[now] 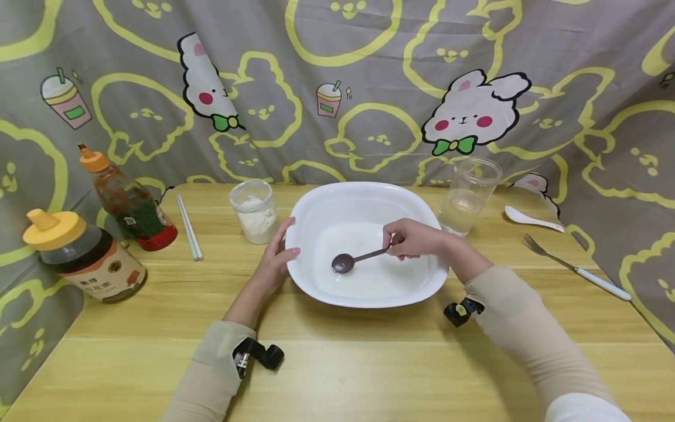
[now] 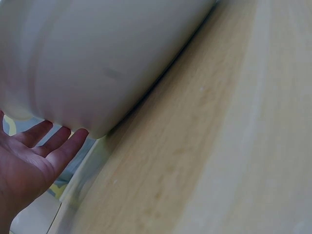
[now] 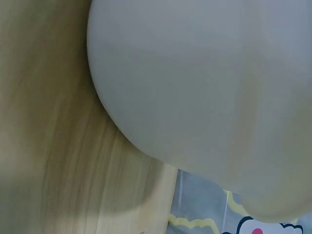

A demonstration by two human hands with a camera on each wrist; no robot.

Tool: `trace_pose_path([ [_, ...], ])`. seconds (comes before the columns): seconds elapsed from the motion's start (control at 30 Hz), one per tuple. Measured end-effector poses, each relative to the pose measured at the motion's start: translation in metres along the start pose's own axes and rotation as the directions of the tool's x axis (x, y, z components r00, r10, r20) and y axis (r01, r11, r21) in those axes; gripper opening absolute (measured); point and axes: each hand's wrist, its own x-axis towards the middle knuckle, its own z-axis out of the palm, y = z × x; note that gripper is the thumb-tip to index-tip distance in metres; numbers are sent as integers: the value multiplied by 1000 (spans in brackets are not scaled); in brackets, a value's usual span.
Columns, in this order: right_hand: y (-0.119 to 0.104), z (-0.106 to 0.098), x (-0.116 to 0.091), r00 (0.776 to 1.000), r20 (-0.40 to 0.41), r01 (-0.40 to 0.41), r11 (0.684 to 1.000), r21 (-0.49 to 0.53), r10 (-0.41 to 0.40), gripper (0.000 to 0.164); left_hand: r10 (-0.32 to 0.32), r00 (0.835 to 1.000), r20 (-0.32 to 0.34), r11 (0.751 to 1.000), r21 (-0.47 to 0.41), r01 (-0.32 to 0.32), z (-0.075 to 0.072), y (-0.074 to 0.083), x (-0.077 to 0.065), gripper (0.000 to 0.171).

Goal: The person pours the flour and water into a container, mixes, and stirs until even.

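A white oval basin holds a shallow layer of whitish liquid. My right hand reaches over the basin's right side and pinches the handle of a dark brown spoon, whose bowl is down at the liquid. On the left, my left hand touches the basin's rim. The left wrist view shows that left hand with fairly straight, spread fingers resting against the outer wall. Only the basin's outer wall fills the right wrist view; the right hand is hidden there.
Left stand a honey bottle, a red sauce bottle and chopsticks. A jar of white powder is behind the left hand. Right are a glass of clear liquid, a white spoon and a fork. A patterned curtain hangs behind.
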Motion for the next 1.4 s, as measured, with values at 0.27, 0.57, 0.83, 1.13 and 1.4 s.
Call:
trace_pose_path([
  [0.27, -3, -7, -14, 1000, 26, 8, 990, -138, -5, 6, -14, 1000, -3, 1000, -2, 14, 0, 0, 0, 66],
  [0.57, 2, -22, -20, 991, -127, -62, 981, -185, 39, 8, -8, 1000, -2, 1000, -10, 8, -2, 0, -2, 66],
  [0.83, 4, -9, -2, 994, -111, 3, 995, -100, -14, 4, 8, 1000, 8, 1000, -16, -7, 0, 0, -1, 67],
  [1.13, 1, 6, -9, 998, -42, 40, 995, -94, -44, 5, 6, 1000, -4, 1000, -4, -6, -1, 1, -1, 67],
  [1.4, 5, -6, -27, 992, -116, 17, 977, -212, -42, 12, -3, 1000, -7, 1000, 11, 3, -2, -2, 0, 65],
])
